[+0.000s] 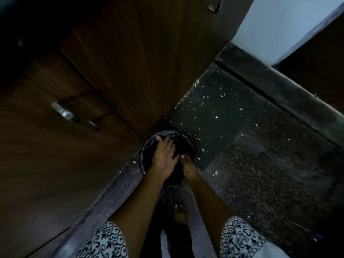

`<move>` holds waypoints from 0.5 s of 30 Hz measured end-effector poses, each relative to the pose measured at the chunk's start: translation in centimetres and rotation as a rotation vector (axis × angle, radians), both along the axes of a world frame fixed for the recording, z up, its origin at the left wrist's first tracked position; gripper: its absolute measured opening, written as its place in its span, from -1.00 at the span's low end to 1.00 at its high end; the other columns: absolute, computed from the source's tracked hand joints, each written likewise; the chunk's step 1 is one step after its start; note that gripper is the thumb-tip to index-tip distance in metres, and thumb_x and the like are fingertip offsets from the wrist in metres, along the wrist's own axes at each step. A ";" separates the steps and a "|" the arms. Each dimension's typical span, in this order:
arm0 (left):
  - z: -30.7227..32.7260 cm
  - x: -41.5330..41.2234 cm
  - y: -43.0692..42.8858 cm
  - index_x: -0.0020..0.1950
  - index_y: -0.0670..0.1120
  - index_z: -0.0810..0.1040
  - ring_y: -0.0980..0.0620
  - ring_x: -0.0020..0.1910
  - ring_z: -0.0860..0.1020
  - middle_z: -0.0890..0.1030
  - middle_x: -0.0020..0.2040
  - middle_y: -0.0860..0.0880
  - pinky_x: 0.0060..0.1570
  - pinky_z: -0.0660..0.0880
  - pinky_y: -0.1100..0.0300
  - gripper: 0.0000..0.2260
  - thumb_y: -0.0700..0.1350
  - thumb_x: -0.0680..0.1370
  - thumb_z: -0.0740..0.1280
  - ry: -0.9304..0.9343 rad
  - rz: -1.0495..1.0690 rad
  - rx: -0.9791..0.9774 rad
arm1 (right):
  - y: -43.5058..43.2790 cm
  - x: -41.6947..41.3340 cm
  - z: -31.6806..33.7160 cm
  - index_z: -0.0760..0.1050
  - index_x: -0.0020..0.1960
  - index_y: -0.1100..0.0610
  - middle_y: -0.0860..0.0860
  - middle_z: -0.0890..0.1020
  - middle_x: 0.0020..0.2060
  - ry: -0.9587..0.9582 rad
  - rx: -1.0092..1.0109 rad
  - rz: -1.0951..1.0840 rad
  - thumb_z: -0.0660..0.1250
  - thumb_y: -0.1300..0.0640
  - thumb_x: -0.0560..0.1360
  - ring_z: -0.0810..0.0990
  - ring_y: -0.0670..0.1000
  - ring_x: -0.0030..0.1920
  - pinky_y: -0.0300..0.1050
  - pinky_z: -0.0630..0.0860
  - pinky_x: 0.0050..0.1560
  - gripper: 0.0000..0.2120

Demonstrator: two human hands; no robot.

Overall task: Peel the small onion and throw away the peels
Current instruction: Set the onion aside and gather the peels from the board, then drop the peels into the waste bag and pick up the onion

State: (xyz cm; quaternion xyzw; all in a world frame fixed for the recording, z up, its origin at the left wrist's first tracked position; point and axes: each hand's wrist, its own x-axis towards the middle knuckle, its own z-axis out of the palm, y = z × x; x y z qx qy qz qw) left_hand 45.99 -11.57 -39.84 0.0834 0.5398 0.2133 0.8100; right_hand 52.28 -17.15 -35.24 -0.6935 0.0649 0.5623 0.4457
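A small round bin [168,132] lined with a dark bag stands on the floor in the corner by the cupboard. Both my hands hang over its mouth. My left hand [163,155] is spread flat with its fingers straight. My right hand [188,165] points its fingers down into the bin, and its tips touch the left hand's edge. Neither hand shows anything in it. No onion is in view, and the dark inside of the bin hides any peels.
Pale scraps [216,116] lie scattered on the dark speckled floor right of the bin. A wooden cupboard door with a metal handle [74,116] stands close on the left. My bare foot [179,213] is just before the bin. A raised dark ledge [279,94] runs along the right.
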 end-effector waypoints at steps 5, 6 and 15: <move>-0.4 -1.2 -1.4 0.33 -0.33 0.37 -0.18 0.23 0.50 0.44 0.34 -0.29 0.05 0.47 0.14 -0.70 -0.30 0.62 0.10 0.273 0.029 -0.003 | 0.1 0.9 -2.0 0.40 -0.31 0.11 0.00 0.50 -0.26 -0.031 -0.024 -0.112 0.22 0.36 0.53 0.44 0.10 -0.01 0.08 0.41 0.20 -0.72; -0.7 -1.2 -1.7 0.28 -0.34 0.43 -0.17 0.12 0.56 0.49 0.30 -0.30 -0.09 0.51 0.19 -0.73 -0.27 0.62 0.14 0.311 -0.002 -0.002 | -0.1 1.0 -2.7 0.41 -0.32 0.12 0.02 0.50 -0.29 -0.042 -0.048 -0.100 0.26 0.35 0.51 0.46 0.11 -0.03 0.10 0.42 0.20 -0.74; 1.3 -0.9 -2.5 0.45 -0.15 0.27 -0.22 0.08 0.54 0.52 0.23 -0.23 0.12 0.45 -0.02 -0.56 -0.02 0.61 0.19 0.608 -0.494 0.224 | -1.2 0.8 -2.6 0.36 -0.34 0.12 0.06 0.48 -0.36 -0.286 -0.136 0.232 0.32 0.45 0.41 0.46 0.05 -0.25 -0.25 0.44 -0.38 -0.70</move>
